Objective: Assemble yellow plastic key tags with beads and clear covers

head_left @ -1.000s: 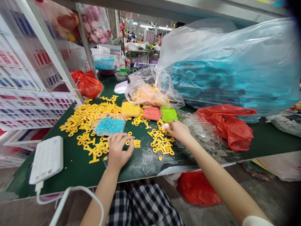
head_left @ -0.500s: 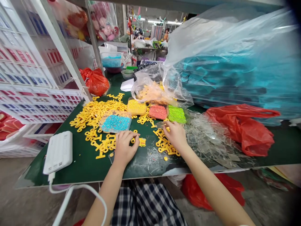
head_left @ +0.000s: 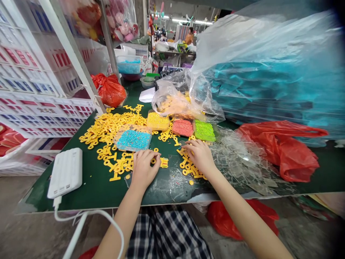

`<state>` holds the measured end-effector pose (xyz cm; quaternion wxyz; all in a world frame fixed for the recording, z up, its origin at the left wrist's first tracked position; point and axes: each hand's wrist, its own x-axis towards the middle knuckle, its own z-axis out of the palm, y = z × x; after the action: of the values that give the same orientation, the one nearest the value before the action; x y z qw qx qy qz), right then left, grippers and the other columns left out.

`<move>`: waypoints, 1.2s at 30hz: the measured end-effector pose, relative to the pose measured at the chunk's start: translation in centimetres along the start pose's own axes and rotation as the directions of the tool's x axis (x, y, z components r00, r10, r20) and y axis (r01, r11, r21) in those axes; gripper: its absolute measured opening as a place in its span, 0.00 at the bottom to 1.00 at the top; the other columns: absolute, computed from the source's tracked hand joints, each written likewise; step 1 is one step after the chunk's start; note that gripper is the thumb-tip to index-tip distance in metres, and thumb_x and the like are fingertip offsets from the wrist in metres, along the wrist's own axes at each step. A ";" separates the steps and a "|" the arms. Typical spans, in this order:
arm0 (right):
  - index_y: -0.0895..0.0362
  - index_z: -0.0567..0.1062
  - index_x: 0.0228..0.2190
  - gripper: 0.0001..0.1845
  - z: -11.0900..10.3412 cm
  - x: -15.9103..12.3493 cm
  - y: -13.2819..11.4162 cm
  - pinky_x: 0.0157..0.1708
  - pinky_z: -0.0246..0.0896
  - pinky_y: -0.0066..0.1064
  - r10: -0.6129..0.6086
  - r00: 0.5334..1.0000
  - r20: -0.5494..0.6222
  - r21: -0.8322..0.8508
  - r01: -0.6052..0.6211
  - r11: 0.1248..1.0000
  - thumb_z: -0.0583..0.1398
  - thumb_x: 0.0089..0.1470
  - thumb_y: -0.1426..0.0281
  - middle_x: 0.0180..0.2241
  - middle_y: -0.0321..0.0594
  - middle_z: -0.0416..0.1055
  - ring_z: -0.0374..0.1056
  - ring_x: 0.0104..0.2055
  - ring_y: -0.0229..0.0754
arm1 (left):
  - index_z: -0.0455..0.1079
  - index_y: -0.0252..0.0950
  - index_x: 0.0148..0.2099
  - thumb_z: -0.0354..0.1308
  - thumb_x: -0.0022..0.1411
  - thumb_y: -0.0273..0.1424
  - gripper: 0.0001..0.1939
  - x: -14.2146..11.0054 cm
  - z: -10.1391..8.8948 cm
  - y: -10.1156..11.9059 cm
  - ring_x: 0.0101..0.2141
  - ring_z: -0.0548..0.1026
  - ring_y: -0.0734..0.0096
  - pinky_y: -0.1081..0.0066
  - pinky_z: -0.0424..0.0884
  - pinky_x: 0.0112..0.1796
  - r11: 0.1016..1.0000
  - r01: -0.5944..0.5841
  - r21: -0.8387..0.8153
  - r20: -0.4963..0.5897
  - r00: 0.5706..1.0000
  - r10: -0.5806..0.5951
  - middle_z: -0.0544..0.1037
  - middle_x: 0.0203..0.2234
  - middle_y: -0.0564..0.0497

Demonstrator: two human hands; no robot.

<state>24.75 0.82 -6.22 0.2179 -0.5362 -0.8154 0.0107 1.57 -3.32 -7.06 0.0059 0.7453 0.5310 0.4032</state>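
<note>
My left hand (head_left: 144, 167) rests with curled fingers on the green mat, among yellow plastic rings and T-shaped pieces (head_left: 118, 163). Just right of it lies a small yellow piece with a beaded top (head_left: 164, 163). My right hand (head_left: 198, 156) sits on a second cluster of yellow pieces (head_left: 188, 167), below a tray of green beads (head_left: 205, 130). Trays of turquoise beads (head_left: 133, 139), yellow beads (head_left: 157, 121) and coral beads (head_left: 182, 127) stand beyond my hands. Whatever lies under my fingers is hidden.
A white power bank (head_left: 64, 172) with a white cable lies at the mat's left. Clear plastic scraps (head_left: 239, 158), a red plastic bag (head_left: 280, 153) and a large bag of teal material (head_left: 269, 72) crowd the right. White crates (head_left: 35, 108) stand at the left.
My view has swung left, shifting the table rightward in frame. My right hand has lowered onto the yellow pieces, and a pale bit at its fingertips no longer shows. My left hand has barely moved.
</note>
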 end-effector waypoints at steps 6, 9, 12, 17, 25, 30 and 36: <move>0.53 0.76 0.45 0.21 0.4 -0.8 1.6 0.47 0.57 0.51 0.118 0.993 -0.017 -0.149 -0.119 0.982 0.52 0.54 0.77 0.50 0.50 0.71 0.62 0.51 0.58 | 0.73 0.39 0.37 0.55 0.64 0.28 0.05 -0.3 0.1 -0.8 0.37 0.72 0.61 0.59 0.61 0.41 0.997 0.023 0.075 -0.048 0.999 -0.019 0.78 0.32 0.51; 0.54 0.75 0.47 0.20 0.4 -0.8 1.6 0.48 0.58 0.50 0.107 0.994 0.003 -0.126 -0.106 0.986 0.52 0.55 0.73 0.49 0.49 0.71 0.63 0.50 0.57 | 0.73 0.39 0.41 0.55 0.64 0.29 0.06 -0.4 0.3 -1.1 0.38 0.71 0.59 0.59 0.61 0.41 0.995 0.019 0.102 -0.027 1.000 -0.017 0.77 0.35 0.48; 0.53 0.74 0.47 0.18 0.5 -0.7 1.5 0.49 0.58 0.50 0.101 0.995 0.018 -0.116 -0.098 0.988 0.56 0.56 0.64 0.50 0.49 0.71 0.62 0.51 0.57 | 0.74 0.40 0.40 0.56 0.63 0.28 0.06 -0.5 0.4 -1.2 0.41 0.70 0.58 0.59 0.62 0.41 0.995 -0.019 0.100 0.059 0.998 0.014 0.76 0.37 0.48; 0.53 0.75 0.43 0.17 0.6 -0.5 2.2 0.51 0.58 0.49 0.109 0.993 0.053 -0.022 -0.108 0.994 0.58 0.55 0.59 0.48 0.49 0.70 0.61 0.51 0.56 | 0.73 0.40 0.39 0.57 0.62 0.28 0.05 -0.5 0.5 -1.0 0.43 0.70 0.58 0.60 0.64 0.41 0.996 -0.072 0.060 0.151 0.987 0.062 0.75 0.38 0.48; 0.52 0.75 0.34 0.07 -1.0 -0.5 1.8 0.47 0.58 0.46 0.106 0.994 0.023 0.029 -0.107 0.994 0.57 0.56 0.68 0.41 0.44 0.75 0.66 0.46 0.53 | 0.73 0.40 0.40 0.54 0.65 0.29 0.06 -0.4 0.3 -0.7 0.43 0.71 0.59 0.59 0.65 0.43 0.997 -0.071 -0.016 0.155 0.985 0.073 0.75 0.38 0.48; 0.48 0.75 0.29 0.10 -2.4 -1.1 -0.4 0.52 0.56 0.49 -0.047 0.978 -0.203 0.304 0.108 0.947 0.55 0.59 0.69 0.41 0.40 0.77 0.68 0.48 0.49 | 0.73 0.39 0.42 0.52 0.66 0.29 0.08 -0.2 -0.2 -0.1 0.43 0.70 0.60 0.60 0.67 0.44 0.987 -0.077 -0.141 0.116 0.989 0.094 0.75 0.38 0.47; 0.44 0.79 0.25 0.09 -2.9 -1.5 -2.9 0.57 0.55 0.50 -0.155 0.950 -0.270 0.479 0.272 0.835 0.62 0.55 0.69 0.46 0.36 0.75 0.66 0.54 0.48 | 0.73 0.39 0.46 0.52 0.68 0.30 0.10 0.1 -1.0 0.7 0.44 0.71 0.63 0.62 0.69 0.47 0.944 -0.094 -0.317 0.057 0.991 0.118 0.76 0.39 0.47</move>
<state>23.82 -2.33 -3.37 0.4408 -0.3622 -0.8089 0.1421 1.52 -3.99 -6.05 0.1227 0.7770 0.4187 0.4538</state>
